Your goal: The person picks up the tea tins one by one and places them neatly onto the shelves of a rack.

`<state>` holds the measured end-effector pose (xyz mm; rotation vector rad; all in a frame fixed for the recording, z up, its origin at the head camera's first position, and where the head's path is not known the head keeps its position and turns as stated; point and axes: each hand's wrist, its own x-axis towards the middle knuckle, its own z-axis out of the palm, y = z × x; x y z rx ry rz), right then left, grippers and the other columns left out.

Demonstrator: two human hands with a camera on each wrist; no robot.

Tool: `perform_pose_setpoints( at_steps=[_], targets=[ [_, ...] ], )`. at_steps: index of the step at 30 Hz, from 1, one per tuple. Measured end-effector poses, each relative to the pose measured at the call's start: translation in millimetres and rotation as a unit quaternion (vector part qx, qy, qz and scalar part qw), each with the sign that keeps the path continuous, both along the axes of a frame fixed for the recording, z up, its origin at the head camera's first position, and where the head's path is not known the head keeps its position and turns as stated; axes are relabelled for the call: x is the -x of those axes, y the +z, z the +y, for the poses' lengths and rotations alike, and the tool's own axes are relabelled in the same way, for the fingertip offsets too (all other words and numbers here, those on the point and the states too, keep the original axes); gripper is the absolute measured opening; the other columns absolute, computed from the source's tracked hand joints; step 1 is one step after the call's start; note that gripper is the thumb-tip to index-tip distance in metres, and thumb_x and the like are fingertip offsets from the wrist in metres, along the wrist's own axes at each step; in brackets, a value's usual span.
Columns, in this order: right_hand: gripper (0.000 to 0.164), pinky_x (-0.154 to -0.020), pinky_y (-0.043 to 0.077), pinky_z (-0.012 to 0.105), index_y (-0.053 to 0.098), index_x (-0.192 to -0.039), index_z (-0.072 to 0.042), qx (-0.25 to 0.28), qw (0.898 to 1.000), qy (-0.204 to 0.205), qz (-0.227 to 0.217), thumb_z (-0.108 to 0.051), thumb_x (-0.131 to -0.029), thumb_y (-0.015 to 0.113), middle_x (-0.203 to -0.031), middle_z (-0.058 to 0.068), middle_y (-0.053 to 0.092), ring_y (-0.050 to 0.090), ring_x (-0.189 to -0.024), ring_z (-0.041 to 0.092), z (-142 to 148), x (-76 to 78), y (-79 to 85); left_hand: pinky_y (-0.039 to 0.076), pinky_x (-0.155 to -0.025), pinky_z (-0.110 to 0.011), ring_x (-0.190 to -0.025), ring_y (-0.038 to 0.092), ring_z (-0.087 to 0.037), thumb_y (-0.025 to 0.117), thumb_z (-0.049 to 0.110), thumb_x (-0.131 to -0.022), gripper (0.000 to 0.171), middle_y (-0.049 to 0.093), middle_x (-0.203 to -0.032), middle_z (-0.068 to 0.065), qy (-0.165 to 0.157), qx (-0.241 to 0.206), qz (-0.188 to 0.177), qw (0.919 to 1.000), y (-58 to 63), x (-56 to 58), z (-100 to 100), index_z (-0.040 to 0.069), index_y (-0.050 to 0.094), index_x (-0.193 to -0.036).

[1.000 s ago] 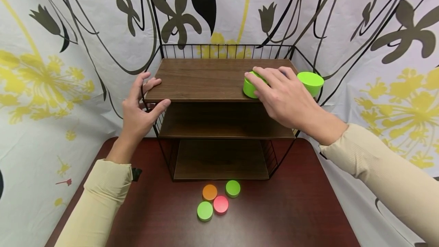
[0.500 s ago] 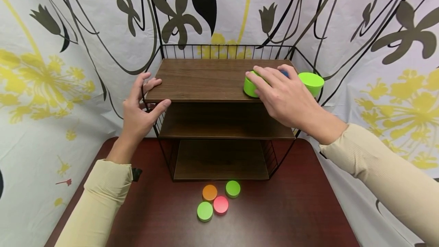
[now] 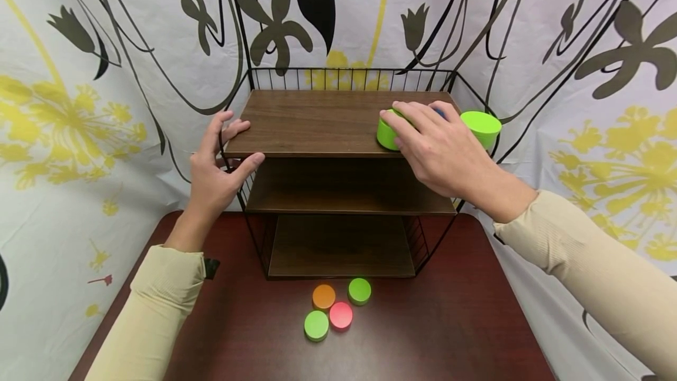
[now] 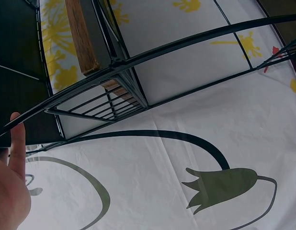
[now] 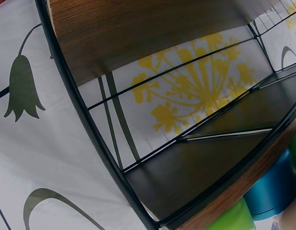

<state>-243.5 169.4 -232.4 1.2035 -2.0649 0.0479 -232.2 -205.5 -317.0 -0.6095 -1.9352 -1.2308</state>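
Observation:
Near the right end of the rack's top shelf [image 3: 317,125], my right hand [image 3: 441,146] lies over a bright green round container [image 3: 388,134], its fingers bent across the top and far side. The thumb is hidden. A blue round container [image 5: 272,191] sits beside it, mostly covered by the hand in the head view. To the right stands a second green round container [image 3: 481,128]. My left hand [image 3: 214,163] holds the rack's left side, thumb at the front edge and fingers around the black wire frame. One straight finger [image 4: 17,148] touches the frame in the left wrist view.
Two lower brown shelves [image 3: 349,187] sit beneath the top one within the wire rack. On the dark red table [image 3: 423,334] in front lie several small round discs: orange [image 3: 324,297], red [image 3: 341,316] and green [image 3: 316,326]. Patterned fabric [image 3: 158,16] hangs behind and at the sides.
Almost nothing differs. The right hand has shifted very slightly right over the containers, and the left hand keeps its place on the rack.

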Motion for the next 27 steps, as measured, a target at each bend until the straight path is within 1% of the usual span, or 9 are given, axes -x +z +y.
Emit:
perform_pose_setpoints(
  at_steps=[5, 8, 11, 13, 16, 18, 21, 27],
  targets=[
    [0.043, -0.094, 0.039, 0.054, 0.054, -0.139, -0.003, -0.002, 1.0, 0.0, -0.003, -0.012, -0.097, 0.055, -0.134, 0.021, 0.057, 0.053, -0.122, 0.035, 0.6, 1.2, -0.3, 0.05, -0.068, -0.013, -0.12, 0.06, -0.022, 0.081, -0.002, -0.077, 0.077, 0.067, -0.127, -0.008, 0.001, -0.005, -0.001, 1.0, 0.1, -0.1, 0.2, 0.007, 0.046, -0.145],
    [0.044, -0.096, 0.038, 0.054, 0.054, -0.14, -0.003, 0.001, 1.0, 0.0, -0.006, -0.017, -0.097, 0.056, -0.135, 0.022, 0.056, 0.051, -0.124, 0.036, 1.1, 0.8, 0.0, 0.05, -0.068, -0.013, -0.12, 0.06, -0.021, 0.081, -0.001, -0.078, 0.076, 0.067, -0.127, -0.009, 0.002, -0.003, -0.001, 1.0, 0.1, -0.4, 0.3, 0.007, 0.046, -0.145],
    [0.047, -0.098, 0.036, 0.055, 0.054, -0.14, -0.005, 0.012, 1.0, 0.002, 0.002, -0.023, -0.097, 0.058, -0.137, 0.022, 0.054, 0.049, -0.126, 0.037, 1.3, -2.3, 0.7, 0.05, -0.068, -0.012, -0.12, 0.06, -0.022, 0.081, -0.001, -0.078, 0.077, 0.067, -0.128, -0.008, 0.005, 0.002, 0.0, 1.0, 0.0, 0.5, 0.1, 0.008, 0.046, -0.145],
    [0.048, -0.098, 0.036, 0.057, 0.053, -0.141, -0.005, 0.013, 1.0, 0.009, 0.018, -0.027, -0.098, 0.056, -0.138, 0.023, 0.053, 0.049, -0.127, 0.038, 1.3, -6.4, 0.3, 0.05, -0.067, -0.013, -0.12, 0.06, -0.023, 0.082, -0.001, -0.078, 0.077, 0.067, -0.128, -0.009, 0.006, 0.005, 0.001, 1.0, -0.1, 1.1, -0.2, 0.008, 0.046, -0.145],
    [0.048, -0.098, 0.035, 0.06, 0.052, -0.141, -0.005, 0.007, 0.999, 0.026, 0.039, -0.03, -0.101, 0.05, -0.14, 0.024, 0.051, 0.048, -0.128, 0.04, 1.4, -15.1, -2.3, 0.049, -0.067, -0.012, -0.121, 0.06, -0.023, 0.082, 0.0, -0.078, 0.076, 0.067, -0.128, -0.01, 0.007, 0.004, 0.0, 1.0, -0.1, 1.2, -0.1, 0.007, 0.046, -0.145],
    [0.049, -0.097, 0.035, 0.061, 0.051, -0.142, -0.004, -0.004, 0.998, 0.037, 0.044, -0.032, -0.103, 0.047, -0.141, 0.025, 0.051, 0.047, -0.129, 0.041, 1.3, -21.4, -5.1, 0.049, -0.067, -0.013, -0.121, 0.06, -0.022, 0.082, 0.001, -0.079, 0.076, 0.067, -0.128, -0.01, 0.007, 0.002, 0.0, 1.0, 0.8, 0.8, 0.2, 0.007, 0.046, -0.145],
    [0.049, -0.097, 0.036, 0.06, 0.052, -0.142, -0.003, -0.009, 0.998, 0.049, 0.039, -0.032, -0.103, 0.046, -0.14, 0.025, 0.051, 0.048, -0.13, 0.04, 1.1, -29.3, -9.0, 0.049, -0.067, -0.013, -0.121, 0.059, -0.021, 0.081, 0.003, -0.08, 0.074, 0.067, -0.128, -0.008, 0.006, 0.001, -0.002, 1.0, 2.2, -0.9, 0.7, 0.009, 0.046, -0.145],
    [0.048, -0.097, 0.036, 0.06, 0.052, -0.141, -0.003, -0.003, 0.998, 0.057, 0.027, -0.032, -0.103, 0.047, -0.14, 0.025, 0.051, 0.049, -0.128, 0.041, 1.0, -39.7, -14.6, 0.05, -0.067, -0.014, -0.122, 0.059, -0.02, 0.08, 0.006, -0.082, 0.072, 0.067, -0.129, -0.005, 0.002, 0.005, 0.001, 1.0, 2.2, -2.0, 1.0, 0.014, 0.047, -0.145]
  ],
)
